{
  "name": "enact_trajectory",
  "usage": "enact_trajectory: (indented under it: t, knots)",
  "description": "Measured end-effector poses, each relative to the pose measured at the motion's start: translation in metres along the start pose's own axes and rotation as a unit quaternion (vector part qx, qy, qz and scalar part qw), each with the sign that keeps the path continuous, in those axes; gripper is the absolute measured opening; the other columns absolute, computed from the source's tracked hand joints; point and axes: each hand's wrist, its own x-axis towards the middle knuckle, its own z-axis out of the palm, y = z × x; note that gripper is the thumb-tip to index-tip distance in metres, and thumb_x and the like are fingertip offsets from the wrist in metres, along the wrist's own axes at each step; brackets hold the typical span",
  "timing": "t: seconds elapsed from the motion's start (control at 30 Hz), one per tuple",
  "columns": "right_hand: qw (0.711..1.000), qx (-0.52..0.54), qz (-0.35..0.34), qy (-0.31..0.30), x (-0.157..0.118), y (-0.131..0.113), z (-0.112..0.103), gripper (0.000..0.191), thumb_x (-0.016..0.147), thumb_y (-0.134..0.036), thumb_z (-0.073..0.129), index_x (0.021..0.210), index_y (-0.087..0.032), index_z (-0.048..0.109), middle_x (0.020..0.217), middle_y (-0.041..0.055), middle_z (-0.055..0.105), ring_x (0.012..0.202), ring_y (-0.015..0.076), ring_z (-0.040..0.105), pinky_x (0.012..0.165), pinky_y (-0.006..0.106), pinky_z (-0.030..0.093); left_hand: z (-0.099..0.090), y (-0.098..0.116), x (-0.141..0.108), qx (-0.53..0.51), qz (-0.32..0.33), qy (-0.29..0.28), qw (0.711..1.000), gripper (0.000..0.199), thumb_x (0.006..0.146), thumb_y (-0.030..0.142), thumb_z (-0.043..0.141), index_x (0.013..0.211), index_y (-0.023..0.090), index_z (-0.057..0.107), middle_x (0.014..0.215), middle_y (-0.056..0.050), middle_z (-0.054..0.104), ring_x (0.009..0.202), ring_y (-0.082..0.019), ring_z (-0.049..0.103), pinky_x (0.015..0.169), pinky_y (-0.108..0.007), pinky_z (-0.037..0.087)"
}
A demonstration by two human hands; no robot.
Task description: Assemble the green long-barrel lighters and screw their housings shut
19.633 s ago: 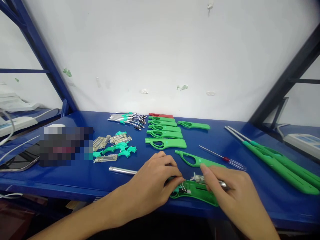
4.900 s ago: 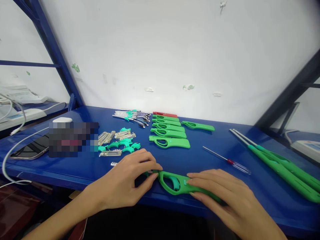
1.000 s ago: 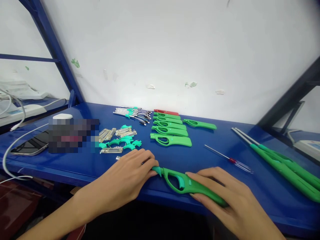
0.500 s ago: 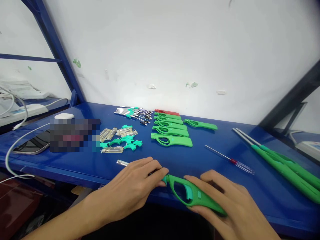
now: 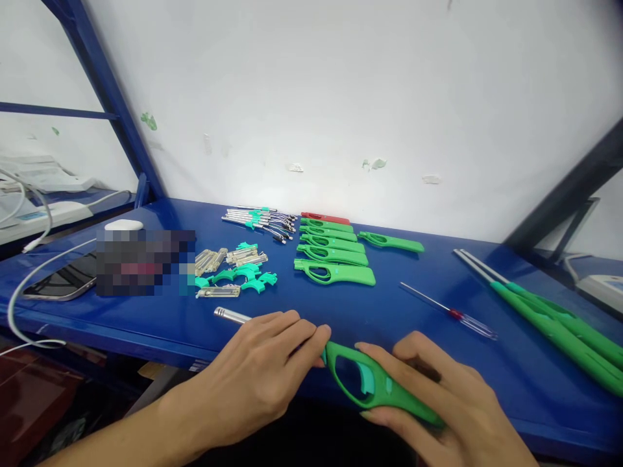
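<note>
A green long-neck lighter handle (image 5: 348,371), with a teal trigger (image 5: 366,379) in its loop, lies in the grip of my right hand (image 5: 448,395). The fingers wrap its wide end from above and the thumb presses from below. My left hand (image 5: 272,363) is closed at the handle's narrow end around a silver metal tube (image 5: 231,315), whose slotted tip sticks out to the left past the knuckles. A sliver of teal shows by the fingertips where tube and handle come together. The joint itself is mostly hidden by the left fingers.
Several green handle shells (image 5: 335,274) and a red one (image 5: 325,218) lie behind. Left of them are metal tubes with wires (image 5: 257,217), clear fuel tanks (image 5: 219,292) and teal triggers (image 5: 250,271). A screwdriver (image 5: 455,314) and two long lighters (image 5: 545,318) lie right; a phone (image 5: 63,279) left.
The silver tube's tip has shifted slightly left, and more of it shows past my left hand. Both hands keep their hold, with only small finger movements.
</note>
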Motion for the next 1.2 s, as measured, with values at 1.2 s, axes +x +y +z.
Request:
enact_trajectory:
  t: [1.2]
  knots:
    - [0.999, -0.026, 0.001, 0.046, -0.006, 0.002, 0.020, 0.033, 0.111, -0.036, 0.056, 0.140, -0.025, 0.067, 0.108, 0.0014, 0.085, 0.088, 0.0161, 0.083, 0.072, 0.025, 0.063, -0.013, -0.037, 0.027, 0.177, 0.113, -0.256, 0.944, 0.013, 0.105, 0.017, 0.054, 0.094, 0.021, 0.051, 0.075, -0.001, 0.058, 0.061, -0.022, 0.057, 0.051, -0.036, 0.039]
